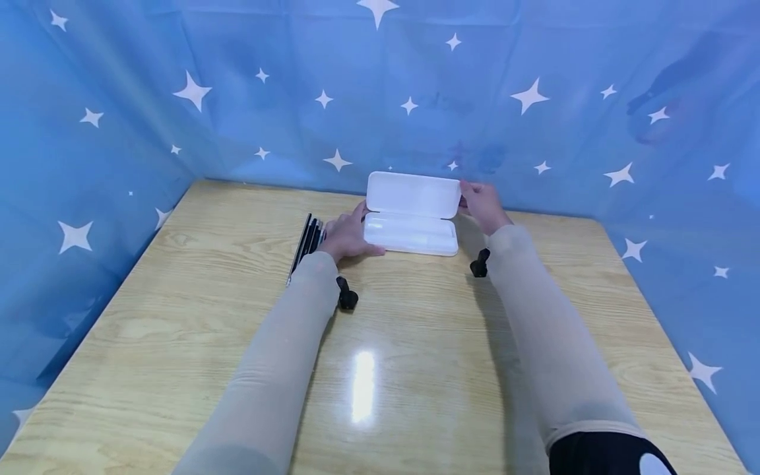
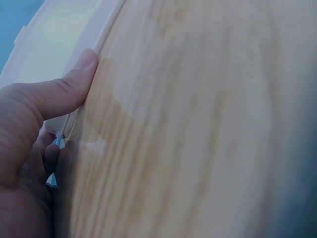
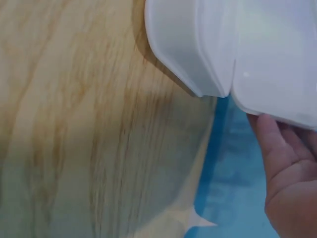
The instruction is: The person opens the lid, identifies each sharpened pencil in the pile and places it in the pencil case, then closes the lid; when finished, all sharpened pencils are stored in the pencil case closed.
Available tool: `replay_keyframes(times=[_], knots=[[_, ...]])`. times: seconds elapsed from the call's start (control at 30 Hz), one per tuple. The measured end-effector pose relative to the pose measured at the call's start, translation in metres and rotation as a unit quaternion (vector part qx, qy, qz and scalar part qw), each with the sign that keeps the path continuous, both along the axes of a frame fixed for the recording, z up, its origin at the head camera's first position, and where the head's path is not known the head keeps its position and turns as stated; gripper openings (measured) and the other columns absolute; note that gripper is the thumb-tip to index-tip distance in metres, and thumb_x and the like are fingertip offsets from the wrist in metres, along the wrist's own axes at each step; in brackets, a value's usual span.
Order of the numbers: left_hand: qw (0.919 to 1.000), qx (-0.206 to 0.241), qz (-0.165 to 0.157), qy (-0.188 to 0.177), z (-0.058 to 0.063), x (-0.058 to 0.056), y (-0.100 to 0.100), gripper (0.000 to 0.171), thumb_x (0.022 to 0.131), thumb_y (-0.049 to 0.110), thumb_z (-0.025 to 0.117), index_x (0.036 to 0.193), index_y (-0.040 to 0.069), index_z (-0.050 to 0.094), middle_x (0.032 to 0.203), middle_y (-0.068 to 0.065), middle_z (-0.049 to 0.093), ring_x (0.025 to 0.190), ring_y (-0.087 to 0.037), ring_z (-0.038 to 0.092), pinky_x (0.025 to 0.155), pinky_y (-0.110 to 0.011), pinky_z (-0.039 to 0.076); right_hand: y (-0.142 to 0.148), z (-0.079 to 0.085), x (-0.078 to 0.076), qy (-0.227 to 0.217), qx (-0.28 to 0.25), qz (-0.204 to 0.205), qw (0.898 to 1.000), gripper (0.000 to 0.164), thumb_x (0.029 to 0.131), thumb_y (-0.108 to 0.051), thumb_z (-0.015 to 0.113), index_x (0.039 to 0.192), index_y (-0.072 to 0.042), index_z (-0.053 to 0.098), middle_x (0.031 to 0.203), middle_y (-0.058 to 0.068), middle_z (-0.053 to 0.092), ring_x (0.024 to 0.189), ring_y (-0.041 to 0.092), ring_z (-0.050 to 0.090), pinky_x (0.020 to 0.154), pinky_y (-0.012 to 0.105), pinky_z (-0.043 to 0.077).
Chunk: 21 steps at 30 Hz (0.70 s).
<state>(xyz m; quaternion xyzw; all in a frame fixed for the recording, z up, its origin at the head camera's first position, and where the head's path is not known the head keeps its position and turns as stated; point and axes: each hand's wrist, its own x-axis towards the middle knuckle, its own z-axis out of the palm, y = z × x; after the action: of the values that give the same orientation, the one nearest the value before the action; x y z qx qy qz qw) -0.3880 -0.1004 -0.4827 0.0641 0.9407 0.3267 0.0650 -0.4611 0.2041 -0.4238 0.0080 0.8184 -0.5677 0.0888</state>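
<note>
A white pencil case point(image 1: 411, 234) lies on the table near its back edge, with its lid point(image 1: 413, 194) raised and tilted back. Nothing shows inside its tray. My left hand point(image 1: 349, 235) grips the tray's left end; in the left wrist view its thumb point(image 2: 74, 84) lies along the front edge. At the lid's right end, my right hand point(image 1: 483, 204) holds the lid, with some fingers hidden behind it in the right wrist view. Several dark and silver pens point(image 1: 307, 243) lie side by side just left of my left hand, partly covered by it.
The wooden table point(image 1: 410, 343) carries a bright light reflection toward the front. A blue curtain with white stars point(image 1: 415, 86) hangs close behind the case and along both sides. Each wrist has a small black device, one on the left point(image 1: 347, 295) and one on the right point(image 1: 479, 264).
</note>
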Motion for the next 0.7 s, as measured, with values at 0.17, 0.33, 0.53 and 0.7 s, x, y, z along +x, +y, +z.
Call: replay_keyframes(times=[0.17, 0.33, 0.53, 0.7], knots=[[1.0, -0.002, -0.008, -0.001, 0.0, -0.001, -0.001, 0.132, 0.068, 0.06, 0.088, 0.165, 0.024, 0.006, 0.16, -0.007, 0.037, 0.14, -0.032, 0.038, 0.111, -0.052, 0.024, 0.006, 0.006, 0.017, 0.034, 0.031, 0.015, 0.999, 0.047, 0.11, -0.025, 0.042, 0.15, 0.001, 0.045, 0.152, 0.023, 0.046, 0.132, 0.036, 0.053, 0.111, 0.047, 0.043], [0.9999, -0.001, -0.011, 0.005, -0.002, 0.001, -0.003, 0.133, 0.069, 0.061, 0.087, 0.165, 0.024, 0.003, 0.161, -0.006, 0.037, 0.142, -0.033, 0.037, 0.112, -0.054, 0.023, 0.017, -0.001, 0.034, 0.015, 0.107, 0.067, 0.992, 0.053, 0.11, -0.025, 0.043, 0.155, 0.002, 0.035, 0.157, 0.024, 0.038, 0.143, 0.04, 0.039, 0.116, 0.052, 0.034], [0.9999, 0.008, -0.01, 0.001, 0.001, 0.004, -0.003, 0.132, 0.07, 0.059, 0.088, 0.164, 0.027, 0.002, 0.161, -0.006, 0.036, 0.142, -0.034, 0.036, 0.113, -0.054, 0.022, 0.025, -0.014, 0.049, 0.013, 0.213, 0.18, 0.96, 0.05, 0.109, -0.03, 0.049, 0.143, 0.005, 0.046, 0.143, 0.029, 0.046, 0.131, 0.044, 0.044, 0.106, 0.055, 0.039], [0.9998, 0.011, -0.014, 0.002, 0.002, 0.005, -0.001, 0.131, 0.07, 0.057, 0.088, 0.165, 0.027, 0.003, 0.161, -0.005, 0.035, 0.142, -0.035, 0.036, 0.113, -0.055, 0.021, 0.022, -0.02, 0.056, 0.008, 0.242, 0.241, 0.94, 0.059, 0.102, -0.032, 0.063, 0.15, -0.003, 0.043, 0.148, 0.023, 0.043, 0.136, 0.04, 0.04, 0.108, 0.054, 0.036]])
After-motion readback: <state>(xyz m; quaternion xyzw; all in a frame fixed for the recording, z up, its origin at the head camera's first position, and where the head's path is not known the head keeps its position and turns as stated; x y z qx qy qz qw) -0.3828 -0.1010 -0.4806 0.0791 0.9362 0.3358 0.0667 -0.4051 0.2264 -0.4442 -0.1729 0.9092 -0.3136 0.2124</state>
